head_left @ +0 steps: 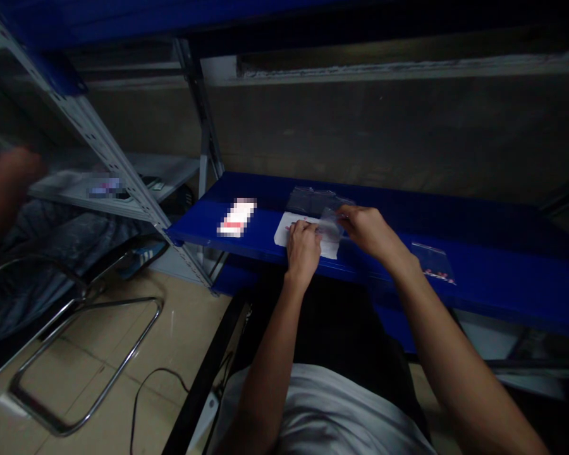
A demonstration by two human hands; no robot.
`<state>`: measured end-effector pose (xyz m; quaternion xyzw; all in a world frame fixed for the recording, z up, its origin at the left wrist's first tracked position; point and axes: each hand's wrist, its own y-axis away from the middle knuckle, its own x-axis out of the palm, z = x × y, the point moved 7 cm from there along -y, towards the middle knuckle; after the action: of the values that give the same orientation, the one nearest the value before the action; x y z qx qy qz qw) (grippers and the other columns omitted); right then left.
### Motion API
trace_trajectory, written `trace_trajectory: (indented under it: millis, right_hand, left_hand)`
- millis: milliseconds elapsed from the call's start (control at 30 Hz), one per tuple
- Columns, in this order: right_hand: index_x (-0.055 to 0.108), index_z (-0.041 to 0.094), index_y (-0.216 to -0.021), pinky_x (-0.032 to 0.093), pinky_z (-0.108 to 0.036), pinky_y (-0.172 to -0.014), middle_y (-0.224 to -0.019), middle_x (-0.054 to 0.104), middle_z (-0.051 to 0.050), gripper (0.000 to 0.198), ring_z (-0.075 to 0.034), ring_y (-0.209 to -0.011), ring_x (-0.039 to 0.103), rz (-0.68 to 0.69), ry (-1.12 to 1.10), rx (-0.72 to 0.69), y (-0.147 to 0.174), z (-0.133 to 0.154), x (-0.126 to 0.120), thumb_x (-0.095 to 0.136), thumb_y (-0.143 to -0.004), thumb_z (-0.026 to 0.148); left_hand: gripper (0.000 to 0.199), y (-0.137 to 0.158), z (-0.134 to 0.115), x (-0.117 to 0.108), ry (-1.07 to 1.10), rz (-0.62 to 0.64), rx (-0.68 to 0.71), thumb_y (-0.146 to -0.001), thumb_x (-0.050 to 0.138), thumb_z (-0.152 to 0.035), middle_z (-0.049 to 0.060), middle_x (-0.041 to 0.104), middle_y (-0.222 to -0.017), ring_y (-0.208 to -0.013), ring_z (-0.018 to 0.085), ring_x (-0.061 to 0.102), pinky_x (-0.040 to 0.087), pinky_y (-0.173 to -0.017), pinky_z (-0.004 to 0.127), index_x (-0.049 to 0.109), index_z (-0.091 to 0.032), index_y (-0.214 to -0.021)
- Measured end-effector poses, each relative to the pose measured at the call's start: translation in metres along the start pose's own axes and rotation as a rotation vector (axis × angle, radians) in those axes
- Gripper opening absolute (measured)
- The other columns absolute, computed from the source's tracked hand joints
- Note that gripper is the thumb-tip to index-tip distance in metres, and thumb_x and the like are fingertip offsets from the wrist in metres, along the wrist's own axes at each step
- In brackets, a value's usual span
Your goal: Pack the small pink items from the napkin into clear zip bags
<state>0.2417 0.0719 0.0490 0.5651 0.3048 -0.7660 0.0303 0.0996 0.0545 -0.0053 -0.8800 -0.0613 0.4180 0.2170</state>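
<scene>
A white sheet (281, 236) lies near the front edge of the blue shelf, with small pinkish-red bits on it. My left hand (304, 243) rests over this sheet, fingers curled down and closed; whatever they grip is too small to make out. Just to the right, my right hand (366, 229) pinches the edge of a clear plastic bag (330, 221), which is tilted over the sheet toward my left fingers. Behind the sheet lie more clear plastic bags (308, 200). Right of my right forearm, another clear bag (434, 262) lies flat with several small red and white pieces inside.
A lit phone-like rectangle (238, 217), pixelated, lies on the blue shelf (270, 189) to the left. A metal upright (118, 161) stands at its left end. Beyond are another person's blurred hand (19, 170) and a chair with a chrome frame (88, 366). A cable (140, 395) runs along the floor.
</scene>
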Motion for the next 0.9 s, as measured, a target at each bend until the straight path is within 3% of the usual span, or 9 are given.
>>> trace_trajectory:
  millis: [233, 467, 667, 767, 900]
  right_hand:
    - [0.067, 0.016, -0.127, 0.055, -0.040, -0.089, -0.117, 0.075, -0.018, 0.033, -0.032, -0.104, 0.073, -0.006, -0.010, 0.018, 0.006, 0.001, 0.003, 0.053, -0.097, 0.018]
    - [0.060, 0.018, -0.137, 0.056, -0.042, -0.087, -0.118, 0.073, -0.016, 0.043, -0.030, -0.095, 0.072, -0.126, -0.152, 0.068, 0.015, -0.001, -0.001, 0.060, -0.096, 0.029]
    - [0.060, 0.020, -0.131, 0.056, -0.039, -0.076, -0.101, 0.076, -0.010, 0.056, -0.027, -0.083, 0.071, -0.265, -0.428, 0.330, 0.037, -0.030, 0.023, 0.070, -0.087, 0.052]
    - [0.058, 0.021, -0.132, 0.055, -0.038, -0.076, -0.098, 0.077, -0.008, 0.058, -0.025, -0.079, 0.070, -0.333, -0.545, 0.422, 0.046, -0.038, 0.039, 0.071, -0.084, 0.051]
    - [0.063, 0.021, -0.121, 0.053, -0.037, -0.076, -0.095, 0.076, -0.008, 0.044, -0.024, -0.080, 0.070, -0.387, -0.569, 0.460, 0.047, -0.038, 0.046, 0.068, -0.083, 0.043]
  left_hand:
    - [0.024, 0.002, 0.001, -0.003, 0.007, -0.030, -0.031, -0.097, 0.063, -0.017, 0.013, 0.066, -0.120, -0.117, 0.027, 0.059, 0.046, -0.109, 0.043, 0.070, -0.018, -0.120]
    - [0.020, 0.005, 0.000, -0.006, -0.010, -0.076, -0.014, -0.095, 0.066, -0.014, 0.013, 0.064, -0.116, -0.115, 0.028, 0.057, 0.047, -0.103, 0.042, 0.068, -0.018, -0.114]
    - [0.020, 0.005, 0.004, -0.005, 0.010, -0.073, -0.021, -0.097, 0.064, -0.017, 0.012, 0.064, -0.117, -0.115, 0.028, 0.056, 0.048, -0.104, 0.041, 0.071, -0.019, -0.116]
    - [0.022, 0.004, 0.005, -0.005, 0.014, -0.063, -0.025, -0.098, 0.063, -0.018, 0.012, 0.064, -0.117, -0.115, 0.028, 0.056, 0.048, -0.103, 0.040, 0.072, -0.020, -0.118]
    - [0.023, 0.003, 0.006, -0.005, 0.017, -0.059, -0.022, -0.098, 0.061, -0.016, 0.012, 0.065, -0.116, -0.113, 0.027, 0.057, 0.048, -0.104, 0.039, 0.073, -0.020, -0.117]
